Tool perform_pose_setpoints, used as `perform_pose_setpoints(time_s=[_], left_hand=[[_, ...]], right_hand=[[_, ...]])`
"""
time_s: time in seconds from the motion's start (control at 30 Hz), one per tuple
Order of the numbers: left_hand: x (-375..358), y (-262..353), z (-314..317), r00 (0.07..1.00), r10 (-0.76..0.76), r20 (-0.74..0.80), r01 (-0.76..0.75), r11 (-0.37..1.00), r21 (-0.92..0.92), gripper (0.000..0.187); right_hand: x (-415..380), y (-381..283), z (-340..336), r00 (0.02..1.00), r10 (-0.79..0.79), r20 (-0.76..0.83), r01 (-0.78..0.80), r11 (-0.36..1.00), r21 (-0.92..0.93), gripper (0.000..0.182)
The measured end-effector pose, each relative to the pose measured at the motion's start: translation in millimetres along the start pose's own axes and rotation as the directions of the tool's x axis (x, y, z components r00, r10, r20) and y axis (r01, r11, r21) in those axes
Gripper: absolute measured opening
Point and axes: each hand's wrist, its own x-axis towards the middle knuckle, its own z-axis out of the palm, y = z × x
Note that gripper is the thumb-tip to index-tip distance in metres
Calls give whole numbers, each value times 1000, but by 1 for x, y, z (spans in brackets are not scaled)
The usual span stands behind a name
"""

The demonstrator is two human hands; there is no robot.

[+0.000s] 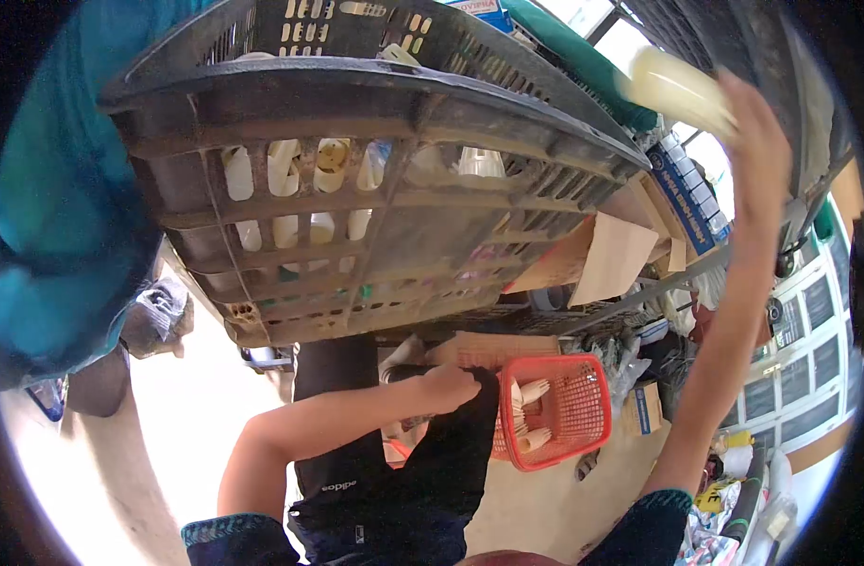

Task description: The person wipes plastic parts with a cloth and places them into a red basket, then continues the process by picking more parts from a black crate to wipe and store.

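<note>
Raised at the upper right, my right hand (760, 141) is closed on a cream plastic tube (679, 89), a pipe piece slightly smeared by motion. My left hand (451, 389) is curled into a loose fist and rests on my knee in black trousers (394, 481); nothing shows in its fingers. A big dark plastic crate (389, 212) fills the upper middle, with white and cream tubular pieces (331, 162) visible through its slots. Below it, beyond my knee, an orange-red basket (583, 406) on the floor holds several cream plastic pieces (536, 440).
Brown cardboard (613, 259) and a blue-and-white printed box (687, 203) lie right of the crate on a shelf. Teal cloth (59, 189) hangs at the left. Plastic bags (625, 363) and a small carton (644, 407) are beyond the basket. A paned window or door (800, 358) stands far right.
</note>
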Motion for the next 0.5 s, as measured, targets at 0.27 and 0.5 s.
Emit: perform_pose_setpoints(time_s=[0.27, 0.5], left_hand=[[-3, -4, -6, 996, -95, 0, 94, 992, 90, 12], [-1, -3, 3, 1000, -9, 1, 8, 998, 68, 14]], right_hand=[[34, -29, 160, 440, -90, 894, 175, 984, 13, 35], [15, -8, 158, 220, -209, 953, 52, 978, 203, 45]])
